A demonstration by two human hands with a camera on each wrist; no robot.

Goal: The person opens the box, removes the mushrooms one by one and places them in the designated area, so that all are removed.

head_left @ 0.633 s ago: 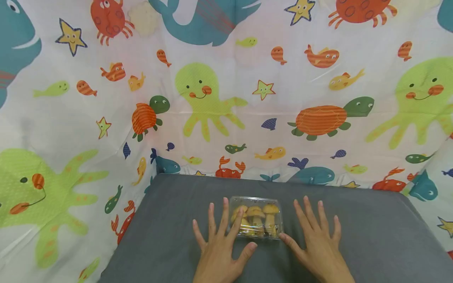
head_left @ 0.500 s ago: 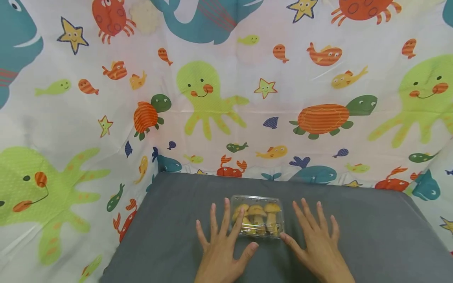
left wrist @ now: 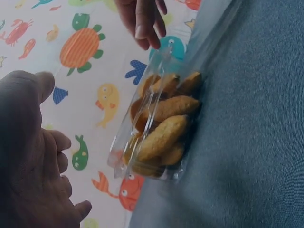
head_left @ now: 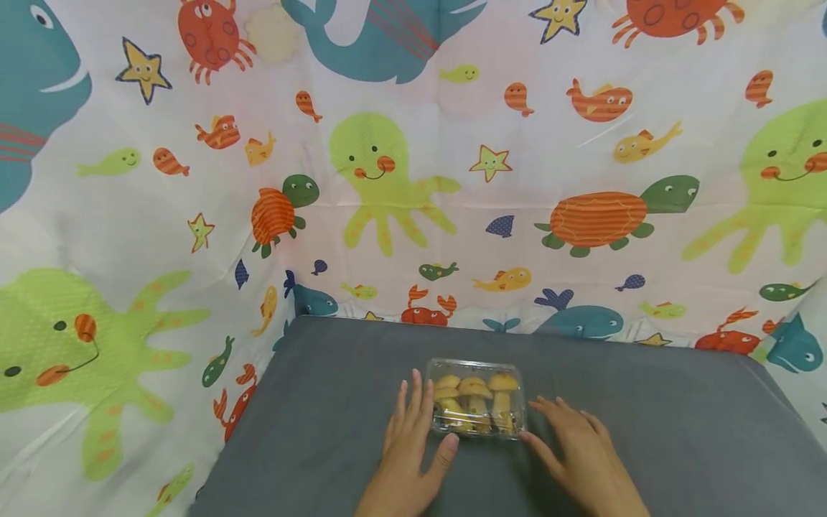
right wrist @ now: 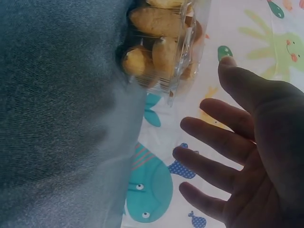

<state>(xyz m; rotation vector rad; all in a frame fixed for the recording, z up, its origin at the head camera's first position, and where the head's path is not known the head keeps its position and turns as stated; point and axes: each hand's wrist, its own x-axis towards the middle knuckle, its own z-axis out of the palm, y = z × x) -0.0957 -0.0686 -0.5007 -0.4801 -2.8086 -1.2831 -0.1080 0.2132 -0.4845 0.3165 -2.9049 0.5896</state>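
A clear plastic box (head_left: 477, 434) holding several yellow-brown mushrooms (head_left: 475, 388) stands on the grey table. In the head view my left hand (head_left: 408, 449) is at the box's left side, fingers extended and pointing away from me, thumb apart. My right hand (head_left: 578, 445) is at the opposite side, thumb tip near the box's front right corner and fingers loosely bent. The left wrist view shows the box (left wrist: 124, 164) upright with its lid down, beyond my spread thumb and fingers. In the right wrist view my right hand (right wrist: 237, 152) has nothing in its palm.
The grey cloth-covered table (head_left: 323, 402) runs back to a white curtain (head_left: 426, 215) printed with sea animals. The same curtain closes off the left side, and its printed whale (head_left: 584, 322) sits just above the table's back edge.
Both hands have turned from palm-down with spread fingers to standing more on edge beside the box. The left fingers no longer overlap the box's lid as before. The view has shifted slightly.
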